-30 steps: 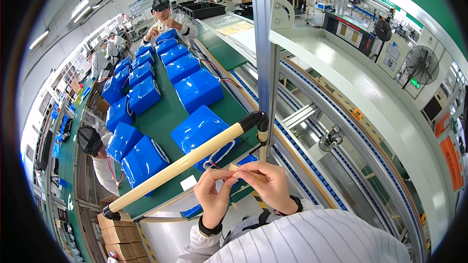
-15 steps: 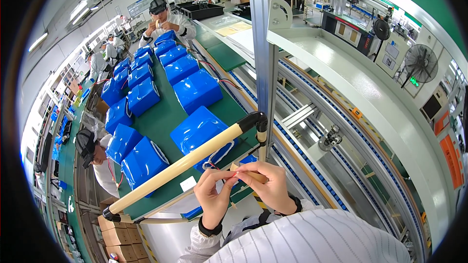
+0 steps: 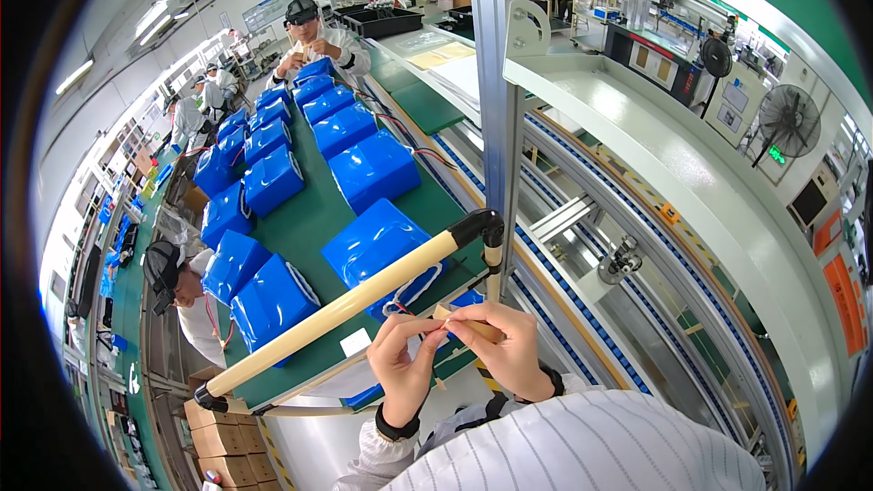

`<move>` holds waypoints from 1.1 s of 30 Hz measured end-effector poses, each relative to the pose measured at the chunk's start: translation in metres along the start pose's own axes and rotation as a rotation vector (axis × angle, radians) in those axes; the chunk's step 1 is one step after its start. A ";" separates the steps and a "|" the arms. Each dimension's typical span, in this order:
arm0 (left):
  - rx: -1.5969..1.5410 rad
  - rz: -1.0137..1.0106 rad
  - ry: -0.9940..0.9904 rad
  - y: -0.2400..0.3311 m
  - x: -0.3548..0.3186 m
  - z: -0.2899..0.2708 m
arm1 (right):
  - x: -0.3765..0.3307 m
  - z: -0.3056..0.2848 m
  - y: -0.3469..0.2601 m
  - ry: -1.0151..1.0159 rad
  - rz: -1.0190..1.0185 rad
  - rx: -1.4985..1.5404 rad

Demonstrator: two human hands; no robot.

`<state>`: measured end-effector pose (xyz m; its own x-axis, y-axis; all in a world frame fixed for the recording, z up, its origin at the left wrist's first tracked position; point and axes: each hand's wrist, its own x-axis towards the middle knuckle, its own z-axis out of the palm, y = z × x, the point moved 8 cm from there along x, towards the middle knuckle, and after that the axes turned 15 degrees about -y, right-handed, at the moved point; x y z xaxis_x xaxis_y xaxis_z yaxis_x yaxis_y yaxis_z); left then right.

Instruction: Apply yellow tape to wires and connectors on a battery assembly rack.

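In front of my body, both hands meet at the fingertips over the near table edge. My left hand [image 3: 403, 364] is closed in a pinch, and what lies between its fingertips is too small to make out. My right hand [image 3: 506, 352] is closed around a tan, tape-like piece [image 3: 488, 331], whose other end sticks up above the fingers. Just beyond them sits the nearest blue wrapped pack [image 3: 375, 244], with a white edge and thin red wires [image 3: 397, 307] reaching toward my left hand. Where the wires end is hidden.
A beige tubular rail [image 3: 336, 314] with black joints crosses before me. Several blue packs [image 3: 273, 309] line the green table [image 3: 309, 223]. A metal post [image 3: 496, 82] and roller conveyor [image 3: 582, 309] stand right. One co-worker [image 3: 314, 41] sits at the far end, another [image 3: 173, 277] at left.
My hands keep their pinch, fingertips pressed slightly closer together. The far co-worker's hands have lowered and moved apart. The whole view has shifted slightly.
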<state>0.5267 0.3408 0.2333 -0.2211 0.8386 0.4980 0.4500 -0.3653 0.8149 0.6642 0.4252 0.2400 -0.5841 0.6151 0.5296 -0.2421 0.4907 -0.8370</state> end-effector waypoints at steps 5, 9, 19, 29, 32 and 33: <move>0.006 -0.007 0.027 -0.004 -0.002 -0.001 | -0.004 -0.005 0.003 0.038 0.050 0.000; -0.008 -0.030 0.043 -0.006 -0.003 0.000 | -0.003 -0.002 0.006 0.016 0.061 0.056; 0.005 -0.028 0.037 -0.003 -0.003 0.001 | -0.002 0.000 0.002 0.018 0.028 0.014; 0.169 0.121 0.101 0.019 -0.002 0.004 | -0.005 0.003 0.008 -0.025 0.132 0.012; 0.313 0.224 0.114 0.029 -0.003 0.009 | -0.006 0.004 0.013 -0.046 0.137 0.002; 0.372 0.278 0.118 0.034 -0.004 0.012 | -0.006 0.004 0.015 -0.045 0.137 0.002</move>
<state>0.5529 0.3297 0.2552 -0.1355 0.6701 0.7298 0.7805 -0.3815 0.4953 0.6610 0.4261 0.2238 -0.6459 0.6482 0.4034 -0.1589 0.4027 -0.9015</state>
